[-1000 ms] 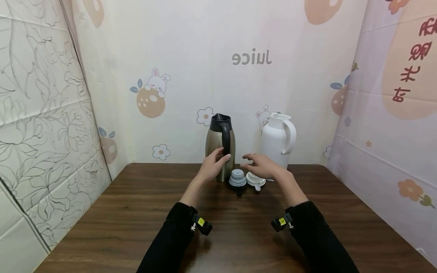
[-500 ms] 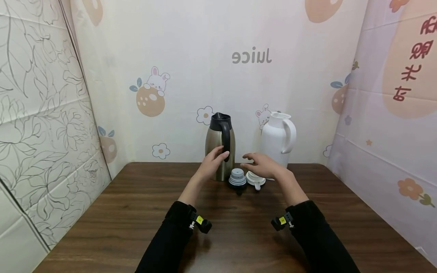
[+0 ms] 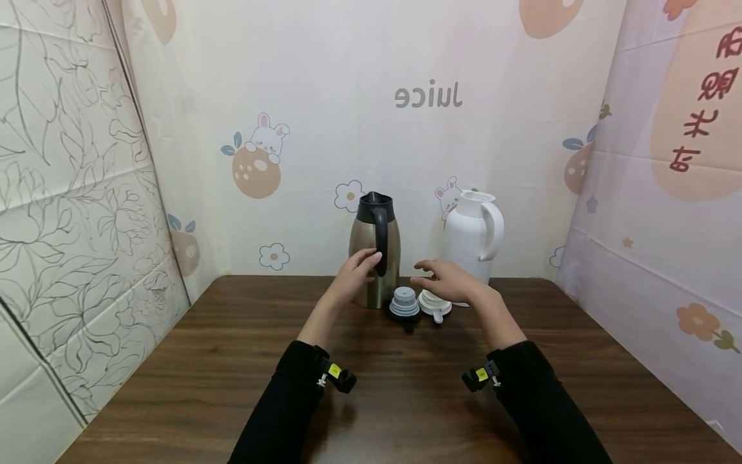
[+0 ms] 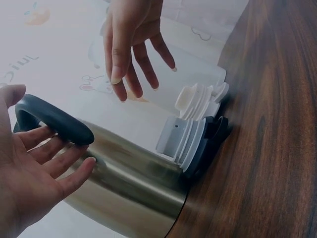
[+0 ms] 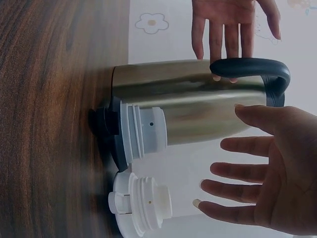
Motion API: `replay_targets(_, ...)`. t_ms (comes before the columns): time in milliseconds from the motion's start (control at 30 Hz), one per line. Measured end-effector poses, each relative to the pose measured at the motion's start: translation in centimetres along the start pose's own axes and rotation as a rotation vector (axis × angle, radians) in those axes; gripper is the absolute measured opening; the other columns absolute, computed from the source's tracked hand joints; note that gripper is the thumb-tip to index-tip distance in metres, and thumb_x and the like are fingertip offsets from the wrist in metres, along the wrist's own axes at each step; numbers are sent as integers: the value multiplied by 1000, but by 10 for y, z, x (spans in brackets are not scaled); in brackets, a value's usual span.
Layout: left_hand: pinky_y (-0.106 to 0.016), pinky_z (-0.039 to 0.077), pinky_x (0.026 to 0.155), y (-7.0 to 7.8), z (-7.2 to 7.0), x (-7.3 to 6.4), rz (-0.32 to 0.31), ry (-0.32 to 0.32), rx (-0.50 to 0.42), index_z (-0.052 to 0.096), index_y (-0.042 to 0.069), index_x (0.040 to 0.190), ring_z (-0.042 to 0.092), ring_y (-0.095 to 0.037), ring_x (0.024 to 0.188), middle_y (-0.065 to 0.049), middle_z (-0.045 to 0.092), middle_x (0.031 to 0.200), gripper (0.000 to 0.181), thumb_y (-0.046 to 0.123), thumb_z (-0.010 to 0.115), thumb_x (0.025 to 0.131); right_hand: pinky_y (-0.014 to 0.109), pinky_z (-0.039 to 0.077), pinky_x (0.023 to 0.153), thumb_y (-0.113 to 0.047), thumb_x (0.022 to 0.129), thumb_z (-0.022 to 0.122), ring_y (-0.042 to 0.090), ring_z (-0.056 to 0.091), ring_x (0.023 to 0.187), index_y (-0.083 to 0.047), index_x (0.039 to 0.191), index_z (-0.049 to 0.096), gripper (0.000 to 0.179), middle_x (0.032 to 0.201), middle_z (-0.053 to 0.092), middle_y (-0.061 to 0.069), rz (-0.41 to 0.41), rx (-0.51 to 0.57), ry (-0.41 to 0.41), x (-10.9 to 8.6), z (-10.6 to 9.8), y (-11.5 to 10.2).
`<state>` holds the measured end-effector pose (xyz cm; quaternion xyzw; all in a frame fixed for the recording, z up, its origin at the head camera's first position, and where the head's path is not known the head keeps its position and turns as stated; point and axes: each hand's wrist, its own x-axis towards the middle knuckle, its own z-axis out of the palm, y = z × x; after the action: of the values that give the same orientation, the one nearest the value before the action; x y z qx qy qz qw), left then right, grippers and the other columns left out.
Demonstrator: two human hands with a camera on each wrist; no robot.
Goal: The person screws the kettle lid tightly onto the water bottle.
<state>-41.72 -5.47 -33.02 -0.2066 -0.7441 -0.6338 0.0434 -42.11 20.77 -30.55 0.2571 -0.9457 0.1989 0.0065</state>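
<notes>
A gold vacuum jug (image 3: 362,240) with a black collar stands upright at the back of the table. My left hand (image 3: 351,276) is beside its black handle (image 3: 380,235). In the left wrist view, the left fingers (image 4: 62,161) lie loosely extended behind the handle's lower end, not curled round it; contact is unclear. My right hand (image 3: 447,281) hovers palm inward, fingers spread and holding nothing, in front of the white jug (image 3: 462,235), whose top is uncovered. Below and between the hands sit a grey-and-black stopper (image 3: 404,300) and a white stopper (image 3: 433,308), both upside down.
The brown wooden table (image 3: 232,361) extends toward me in front of the jugs. A patterned cloth backdrop (image 3: 313,129) rises right behind its back edge, with further cloth walls to the left and right.
My left hand has shifted slightly left, and its thumb no longer overlaps the handle as far. The right hand, both jugs and both stoppers stay in place.
</notes>
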Motion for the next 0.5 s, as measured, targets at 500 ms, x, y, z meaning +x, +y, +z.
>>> replay_targets(500,-54,50,108,-2,-9,3,10,39,-24,57,-2,143,61,-36,129,-22,63,137,56,43,50,111,60,48,106,-43,111,53,45,57,133,-3,153,50,59,149,56,26,-7,17,-1,-3,-3,2)
